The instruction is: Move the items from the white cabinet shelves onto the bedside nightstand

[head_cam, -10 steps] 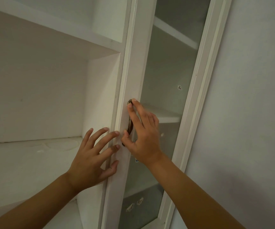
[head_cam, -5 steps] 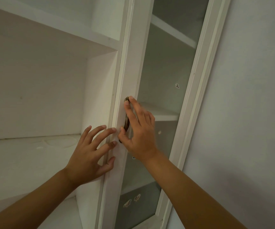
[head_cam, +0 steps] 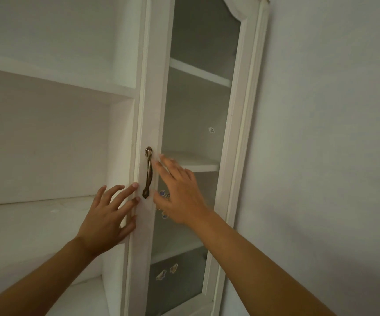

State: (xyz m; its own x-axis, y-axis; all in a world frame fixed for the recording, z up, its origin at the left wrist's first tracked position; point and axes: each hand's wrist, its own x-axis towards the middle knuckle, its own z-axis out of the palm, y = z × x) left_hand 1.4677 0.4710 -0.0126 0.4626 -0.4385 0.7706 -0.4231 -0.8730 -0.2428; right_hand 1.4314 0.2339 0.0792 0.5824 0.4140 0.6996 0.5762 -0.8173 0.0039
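Note:
A white cabinet fills the view. Its narrow glass door (head_cam: 198,124) has a bronze handle (head_cam: 148,172) on the white frame. My left hand (head_cam: 108,215) lies flat with spread fingers against the door's left edge, fingertips just left of the handle. My right hand (head_cam: 180,192) is open and blurred, just right of the handle, off it, over the glass. Behind the glass I see white shelves (head_cam: 198,161) with no items visible on them. The open shelf (head_cam: 31,224) to the left shows no items either.
A plain white wall (head_cam: 332,156) runs along the right of the cabinet. Small butterfly stickers (head_cam: 167,271) sit on the lower glass. Another open shelf board (head_cam: 54,78) crosses above at left.
My right hand has let go of the bronze handle and opened, moving slightly right. The left hand stays pressed on the door edge. The view has tilted upward, showing more of the cabinet top.

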